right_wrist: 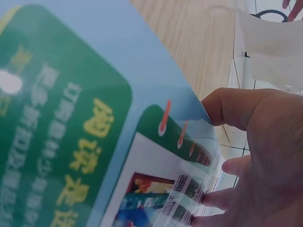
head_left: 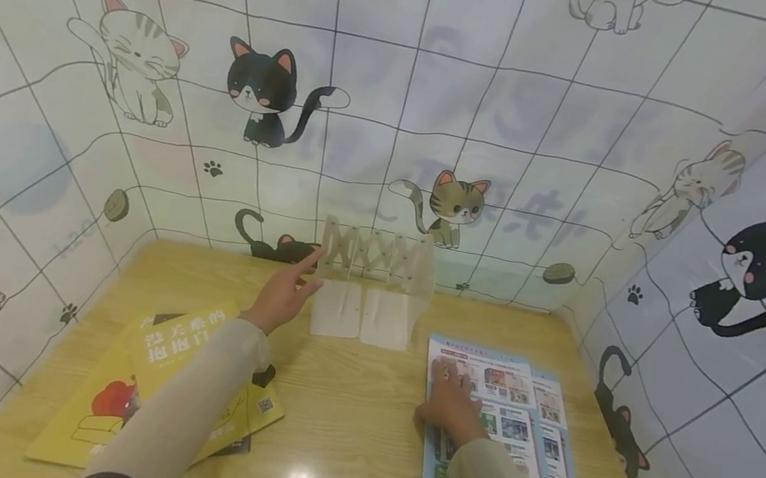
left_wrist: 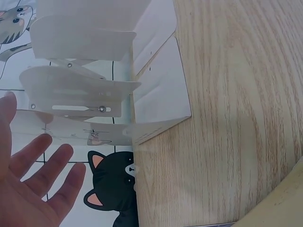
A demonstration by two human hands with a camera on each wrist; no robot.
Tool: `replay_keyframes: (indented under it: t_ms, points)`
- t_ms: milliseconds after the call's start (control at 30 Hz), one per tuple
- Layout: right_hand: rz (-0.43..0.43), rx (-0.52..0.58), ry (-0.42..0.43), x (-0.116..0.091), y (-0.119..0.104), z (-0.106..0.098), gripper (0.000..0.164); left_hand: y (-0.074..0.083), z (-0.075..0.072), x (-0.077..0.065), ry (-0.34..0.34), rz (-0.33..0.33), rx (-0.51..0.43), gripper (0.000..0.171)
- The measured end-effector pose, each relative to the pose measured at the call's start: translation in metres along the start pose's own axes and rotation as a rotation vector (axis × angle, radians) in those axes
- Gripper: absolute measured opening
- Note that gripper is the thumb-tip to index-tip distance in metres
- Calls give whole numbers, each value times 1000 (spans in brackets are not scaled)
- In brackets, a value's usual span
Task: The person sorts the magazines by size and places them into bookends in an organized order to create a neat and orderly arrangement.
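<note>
A white expandable book rack [head_left: 373,261] with a criss-cross back and upright dividers stands against the far wall. Beside its left end is my left hand [head_left: 284,294], index finger extended to the side panel; contact is unclear. In the left wrist view, the relaxed fingers of that hand [left_wrist: 40,182] are spread near the rack's outer panel [left_wrist: 90,130]. My right hand [head_left: 454,403] rests on a light-blue printed booklet [head_left: 514,430], thumb by its left edge and fingers on the cover. The right wrist view shows the booklet [right_wrist: 156,61] close up beside the hand [right_wrist: 274,142].
Several yellow booklets [head_left: 71,424] lie in an overlapping pile on the left of the wooden table [head_left: 339,409]. Another blue booklet [head_left: 560,472] sticks out under the right one. Cat-printed sheeting [head_left: 378,86] encloses the table on the back and both sides.
</note>
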State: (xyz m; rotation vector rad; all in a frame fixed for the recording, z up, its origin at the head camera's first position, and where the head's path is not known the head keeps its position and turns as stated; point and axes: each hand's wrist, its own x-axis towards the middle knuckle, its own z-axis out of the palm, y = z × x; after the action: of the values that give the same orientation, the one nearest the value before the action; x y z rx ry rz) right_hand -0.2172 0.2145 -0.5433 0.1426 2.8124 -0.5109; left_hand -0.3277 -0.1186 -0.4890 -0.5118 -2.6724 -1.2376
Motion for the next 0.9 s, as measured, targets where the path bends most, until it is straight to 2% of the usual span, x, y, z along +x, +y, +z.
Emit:
replay_keyframes:
  t_ms: [133,400,633,800,900]
  points:
    - [-11,-6,-7,-3,0,0,104,3,1,0,-1,-10,18,59]
    - [-48,-44,2,-6,1,4,100,4,1,0,12,16,12,58]
    - [-71,-73,-12,-13,-1,3,95,2,0,0,-3,-27,14,58]
    - [-90,-92,-47,-16,2,3,95,2,-2,0,-12,-13,13,58]
    - [-105,-102,-66,-18,3,2,96,5,-4,-1,-17,-28,9,58]
